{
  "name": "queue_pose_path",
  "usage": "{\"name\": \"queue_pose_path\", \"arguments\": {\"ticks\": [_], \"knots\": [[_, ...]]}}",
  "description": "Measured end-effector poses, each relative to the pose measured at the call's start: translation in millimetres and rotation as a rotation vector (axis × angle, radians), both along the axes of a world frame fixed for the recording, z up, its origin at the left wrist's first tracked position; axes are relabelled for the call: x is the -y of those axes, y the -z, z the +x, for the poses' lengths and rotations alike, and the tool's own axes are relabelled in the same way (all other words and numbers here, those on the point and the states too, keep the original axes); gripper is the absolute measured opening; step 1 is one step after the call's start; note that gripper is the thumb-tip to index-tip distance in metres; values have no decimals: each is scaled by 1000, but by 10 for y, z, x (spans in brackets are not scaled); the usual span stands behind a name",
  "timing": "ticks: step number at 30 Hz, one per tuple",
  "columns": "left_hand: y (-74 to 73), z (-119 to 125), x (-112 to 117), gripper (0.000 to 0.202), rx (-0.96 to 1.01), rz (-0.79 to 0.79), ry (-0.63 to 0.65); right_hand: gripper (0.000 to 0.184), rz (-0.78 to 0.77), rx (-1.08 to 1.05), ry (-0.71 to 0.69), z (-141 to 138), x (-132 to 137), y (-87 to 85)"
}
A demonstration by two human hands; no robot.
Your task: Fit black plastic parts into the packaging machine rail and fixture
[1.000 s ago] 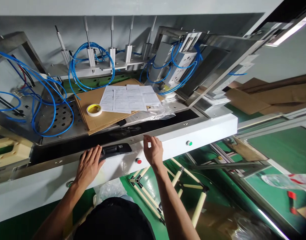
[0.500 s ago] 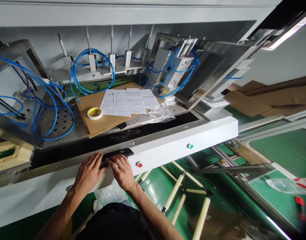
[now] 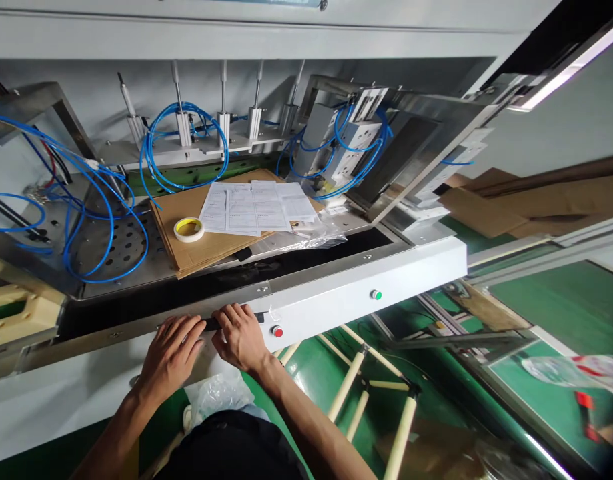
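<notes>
A flat black part (image 3: pixel 259 317) lies along the front edge of a white machine housing (image 3: pixel 336 300), mostly covered by my hands. My left hand (image 3: pixel 170 353) rests on its left end, fingers curled over it. My right hand (image 3: pixel 239 335) presses on its middle, fingers bent on top. A red button (image 3: pixel 277 331) sits just right of my right hand, and a green button (image 3: pixel 376 295) lies farther right.
Inside the machine lie cardboard sheets (image 3: pixel 186 233), a yellow tape roll (image 3: pixel 189 229), printed papers (image 3: pixel 253 207) and a clear plastic bag (image 3: pixel 306 235). Blue air hoses (image 3: pixel 106 200) loop at the left and back. A pipe-frame stand (image 3: pixel 361 393) is on the green floor below.
My right hand came left from the housing's edge onto the black part beside my left hand. Both hands now cover more of it.
</notes>
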State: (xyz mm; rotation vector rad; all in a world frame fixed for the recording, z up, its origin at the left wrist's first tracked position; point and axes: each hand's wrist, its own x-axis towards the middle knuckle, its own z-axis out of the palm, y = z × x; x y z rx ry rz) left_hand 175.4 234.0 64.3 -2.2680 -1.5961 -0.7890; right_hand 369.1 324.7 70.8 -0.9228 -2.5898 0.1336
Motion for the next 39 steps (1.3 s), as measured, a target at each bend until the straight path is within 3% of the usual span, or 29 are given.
{"name": "queue_pose_path", "arguments": {"ticks": [6,10,14,21,29,33,39], "knots": [[47,-68,-162,38,82,-50,-4,20,-68,170,51,-145,-163,-225],[3,-164,-338,35,133,-130,35,31,-88,182,65,-207,-291,-314],[58,-192,-436,31,147,-154,27,41,-62,153,99,-217,-351,-260],[192,-133,-487,31,104,-113,29,23,-13,127,184,-251,-382,-85],[147,-143,-266,46,-57,-112,47,26,-22,62,210,-247,-378,-82],[165,-173,-238,52,-83,-182,51,26,-24,-34,302,-78,-318,-55],[69,-206,-323,52,-27,-266,93,38,-106,-16,377,428,-379,-44]]}}
